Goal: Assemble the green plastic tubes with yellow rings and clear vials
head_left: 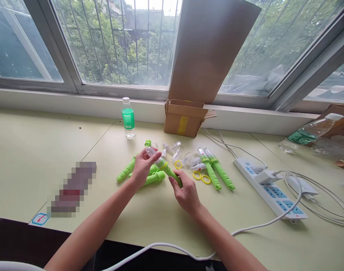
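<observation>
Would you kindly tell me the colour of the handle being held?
The handle is bright green, as the head view shows.

Pale yellow-green tabletop [27,139] runs full width along windows, thin seams crossing it. Behind, white windowsill [149,107]. Above, wide panes in grey window frame [53,37], glass hazy in places. Outside centre pane: upright bars of metal grille [124,37], leafy trees [95,45], bright sky [169,8] at top. Tall brown cardboard sheet [211,45] covers part of glass. Daylight enters from windows; area under table's front edge dark.
</observation>
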`<state>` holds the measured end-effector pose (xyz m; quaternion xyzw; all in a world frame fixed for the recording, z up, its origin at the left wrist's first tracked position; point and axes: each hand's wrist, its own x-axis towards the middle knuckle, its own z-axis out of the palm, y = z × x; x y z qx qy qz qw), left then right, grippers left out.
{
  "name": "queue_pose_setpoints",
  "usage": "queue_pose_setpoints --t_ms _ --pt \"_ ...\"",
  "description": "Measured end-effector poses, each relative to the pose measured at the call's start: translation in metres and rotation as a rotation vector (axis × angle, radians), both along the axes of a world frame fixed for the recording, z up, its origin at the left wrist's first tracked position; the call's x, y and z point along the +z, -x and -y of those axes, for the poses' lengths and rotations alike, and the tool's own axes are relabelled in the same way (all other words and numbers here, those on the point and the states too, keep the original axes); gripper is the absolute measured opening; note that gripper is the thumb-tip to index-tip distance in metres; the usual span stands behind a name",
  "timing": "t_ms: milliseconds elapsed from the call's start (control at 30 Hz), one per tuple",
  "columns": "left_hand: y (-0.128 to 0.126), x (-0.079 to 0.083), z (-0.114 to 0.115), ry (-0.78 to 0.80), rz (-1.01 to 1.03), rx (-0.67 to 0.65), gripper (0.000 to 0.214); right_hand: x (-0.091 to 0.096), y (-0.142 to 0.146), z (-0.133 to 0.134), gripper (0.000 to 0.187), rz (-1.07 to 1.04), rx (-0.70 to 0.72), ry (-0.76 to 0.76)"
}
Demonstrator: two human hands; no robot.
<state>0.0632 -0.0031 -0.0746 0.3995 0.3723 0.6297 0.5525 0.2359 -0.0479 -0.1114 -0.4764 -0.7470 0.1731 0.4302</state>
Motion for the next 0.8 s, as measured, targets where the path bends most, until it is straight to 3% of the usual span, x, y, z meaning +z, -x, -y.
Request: queue_pose_setpoints --t_ms 233,367,467,633,800 --pt "-0.001 -0.001 0.000 0.021 0.019 -0.005 0.041 -0.001 0.001 0.001 0.030 -0.086 0.023 0.111" --pt "-0.002 -0.004 0.000 0.000 0.039 -0.009 0.044 0.001 0.000 0.000 0.016 -0.006 0.011 0.097" --pt "-0.004 -0.008 0.000 0.006 0.046 -0.032 0.045 0.004 -0.001 -0.002 0.024 0.029 0.007 0.100" --pt "-0.005 -0.011 0.000 0.043 0.120 -0.059 0.042 0.000 0.002 -0.002 0.026 -0.107 0.031 0.204" --pt "-0.006 -0.011 0.000 0.017 0.125 -0.087 0.039 0.002 0.002 -0.001 0.019 -0.037 0.021 0.161"
